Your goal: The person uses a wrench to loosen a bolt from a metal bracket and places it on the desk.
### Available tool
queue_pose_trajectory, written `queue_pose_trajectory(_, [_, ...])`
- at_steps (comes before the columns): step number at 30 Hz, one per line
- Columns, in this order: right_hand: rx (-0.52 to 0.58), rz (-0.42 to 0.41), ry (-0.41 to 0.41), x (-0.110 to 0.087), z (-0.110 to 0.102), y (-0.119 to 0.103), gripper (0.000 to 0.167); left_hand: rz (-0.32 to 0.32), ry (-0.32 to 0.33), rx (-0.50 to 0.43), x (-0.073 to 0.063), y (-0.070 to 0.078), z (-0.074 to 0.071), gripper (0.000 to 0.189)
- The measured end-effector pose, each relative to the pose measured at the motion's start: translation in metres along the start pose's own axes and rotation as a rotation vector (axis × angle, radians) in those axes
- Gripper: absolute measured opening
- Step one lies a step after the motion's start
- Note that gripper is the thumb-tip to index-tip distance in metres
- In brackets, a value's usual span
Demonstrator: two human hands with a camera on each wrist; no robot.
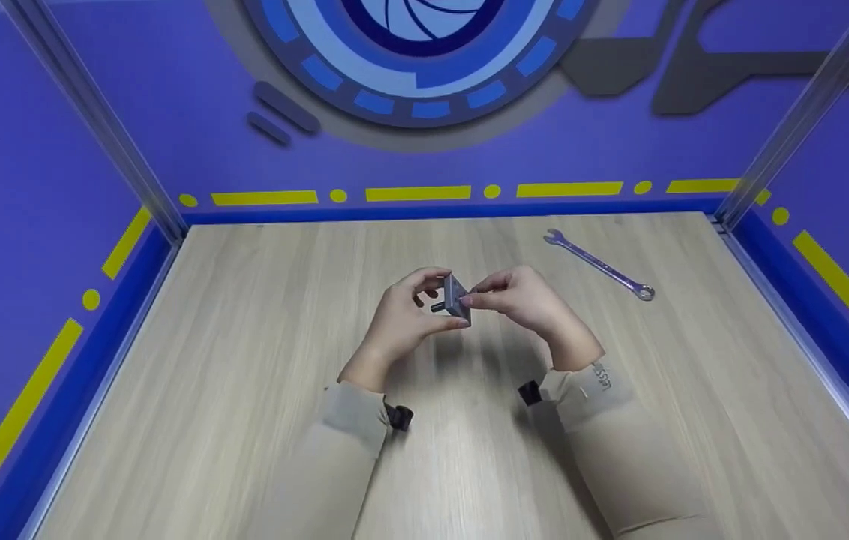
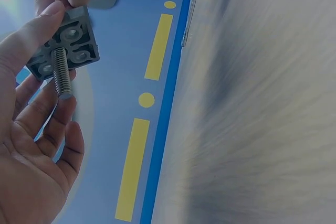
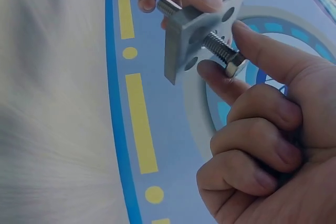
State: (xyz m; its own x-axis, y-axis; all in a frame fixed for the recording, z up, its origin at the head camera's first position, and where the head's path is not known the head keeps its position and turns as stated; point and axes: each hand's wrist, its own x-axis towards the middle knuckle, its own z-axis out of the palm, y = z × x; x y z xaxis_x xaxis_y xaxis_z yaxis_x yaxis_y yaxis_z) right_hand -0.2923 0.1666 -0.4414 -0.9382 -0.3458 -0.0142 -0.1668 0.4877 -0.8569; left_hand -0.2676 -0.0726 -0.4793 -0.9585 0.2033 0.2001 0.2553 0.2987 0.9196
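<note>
My left hand (image 1: 400, 319) grips a small grey square plate (image 1: 453, 296) by its edges, thumb on one side and fingertips on the other. A threaded bolt (image 3: 223, 48) runs through the middle of the plate. Its shank end (image 2: 62, 74) sticks out on the left palm's side, where ribs and round holes show in the plate's face. On the opposite side my right hand (image 1: 528, 300) pinches the bolt near its hex head between thumb and index finger. The other right fingers are curled toward the palm. Both hands hold the parts above the table.
A combination wrench (image 1: 601, 265) lies slantwise on the wooden table (image 1: 244, 360), to the right and farther back than the hands. Blue panels with yellow marks (image 1: 417, 193) wall in the back and both sides. Metal posts (image 1: 792, 112) stand at the back corners.
</note>
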Motion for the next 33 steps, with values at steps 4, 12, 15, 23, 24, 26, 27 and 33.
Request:
queue_pose_trajectory(4, [0.003, -0.04, 0.003, 0.0001, -0.0019, 0.0006, 0.033, 0.013, 0.002, 0.004, 0.0005, 0.0002, 0.0001, 0.08])
queue_pose_trajectory(12, [0.017, -0.09, 0.012, 0.0001, -0.0017, 0.0019, 0.032, 0.027, -0.002, -0.009, 0.0015, 0.0006, 0.0006, 0.079])
queue_pose_trajectory(15, [0.025, -0.091, 0.01, 0.0003, -0.0016, 0.0011, 0.032, 0.026, -0.002, -0.015, 0.0017, 0.001, 0.0004, 0.079])
queue_pose_trajectory(23, [0.032, 0.003, 0.007, -0.0003, -0.0039, -0.0007, 0.038, 0.023, 0.007, -0.017, 0.0008, 0.0018, -0.0004, 0.079])
queue_pose_trajectory(24, [0.022, 0.03, 0.007, 0.0001, -0.0033, -0.0004, 0.041, 0.023, 0.008, -0.018, 0.0008, 0.002, -0.0004, 0.079])
queue_pose_trajectory(26, [0.022, 0.089, 0.003, 0.0008, -0.0015, 0.0, 0.051, 0.026, 0.009, -0.014, 0.0011, 0.0025, -0.0003, 0.079])
queue_pose_trajectory(27, [0.032, 0.114, -0.002, 0.0011, -0.0002, 0.0001, 0.056, 0.028, 0.01, -0.012, 0.0012, 0.0026, -0.0001, 0.079])
queue_pose_trajectory(33, [0.068, 0.137, -0.014, 0.0018, 0.0048, -0.0016, 0.065, 0.035, 0.008, -0.019, 0.0012, 0.0033, -0.0001, 0.079])
